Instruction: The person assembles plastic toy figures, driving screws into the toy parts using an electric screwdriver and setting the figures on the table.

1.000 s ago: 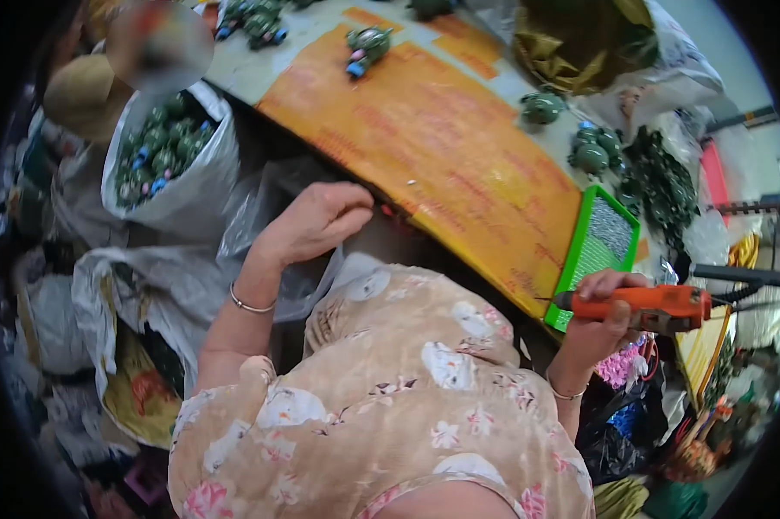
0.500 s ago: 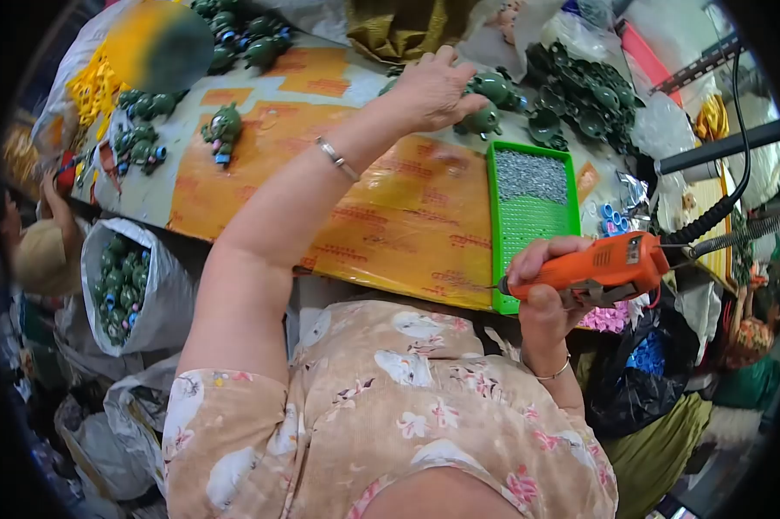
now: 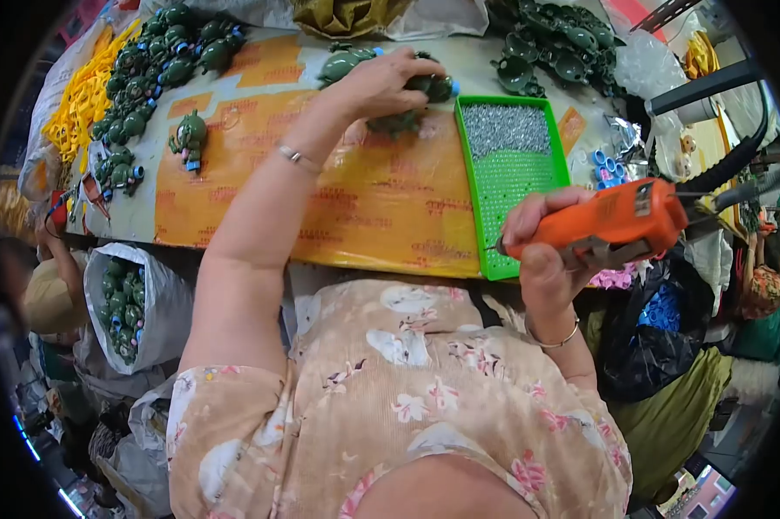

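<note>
My left hand (image 3: 388, 85) is at the far side of the table, its fingers curled over dark green plastic toys. One green toy (image 3: 394, 123) hangs or lies just under the palm, and another with a blue end (image 3: 431, 85) shows beyond the fingertips. The hand partly hides both. In my right hand (image 3: 541, 233) is an orange electric screwdriver (image 3: 610, 223), its bit pointing left over the near end of a green tray (image 3: 487, 221). Small silvery screws (image 3: 507, 128) fill the tray's far part. A single green toy (image 3: 190, 138) lies on the left.
Piles of green toys (image 3: 174, 52) and yellow parts (image 3: 79, 95) cover the table's left end. Dark green half shells (image 3: 563, 52) are heaped at back right. Blue rings (image 3: 608, 169) lie beside the tray. A white sack (image 3: 169, 303) of green toys stands at lower left.
My left hand has closed over the green toys, which have come nearer and to the left. The right hand still holds the screwdriver. The whole view has shifted a little.
</note>
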### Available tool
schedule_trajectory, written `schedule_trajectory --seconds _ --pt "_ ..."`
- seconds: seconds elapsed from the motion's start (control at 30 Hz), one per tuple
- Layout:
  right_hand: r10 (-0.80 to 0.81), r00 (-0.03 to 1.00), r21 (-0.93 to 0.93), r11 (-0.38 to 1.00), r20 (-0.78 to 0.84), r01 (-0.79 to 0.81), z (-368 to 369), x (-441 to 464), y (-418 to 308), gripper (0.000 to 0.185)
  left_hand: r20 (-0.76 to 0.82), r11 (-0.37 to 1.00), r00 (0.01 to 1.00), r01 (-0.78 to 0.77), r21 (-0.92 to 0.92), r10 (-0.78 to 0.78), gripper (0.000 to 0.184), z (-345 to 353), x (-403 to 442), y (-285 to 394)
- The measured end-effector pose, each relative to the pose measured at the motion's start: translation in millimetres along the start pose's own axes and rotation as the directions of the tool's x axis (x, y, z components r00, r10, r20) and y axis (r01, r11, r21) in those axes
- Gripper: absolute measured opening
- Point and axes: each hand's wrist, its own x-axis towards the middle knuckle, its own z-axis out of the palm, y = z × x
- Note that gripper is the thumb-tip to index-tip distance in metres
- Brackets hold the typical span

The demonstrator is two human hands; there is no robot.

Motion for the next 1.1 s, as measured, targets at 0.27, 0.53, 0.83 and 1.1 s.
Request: schedule_trajectory --seconds 0.27,0.53,0.83,1.1 --pt "-0.142 0.99 0.037 0.989 0.027 0.141 -7 8 -9 0.052 -0.09 0.977 0.979 0.192 0.096 -0.183 0.055 -24 -108 49" --pt "-0.337 0.941 -0.06 0.94 -0.037 0.335 -40 31 -10 0.031 -0.072 0.928 0.983 0.132 -0.347 -0.166 0.043 -9 -123 119" --pt "-0.377 0.924 -0.203 0.912 -0.069 0.357 -61 49 16 0.016 -0.045 0.92 0.957 0.263 -0.291 -0.288 0.043 28 -134 132" --pt "-0.418 0.905 -0.261 0.885 -0.08 0.386 -59 52 23 0.018 -0.037 0.969 0.988 0.138 -0.207 -0.148 0.054 42 -128 143"
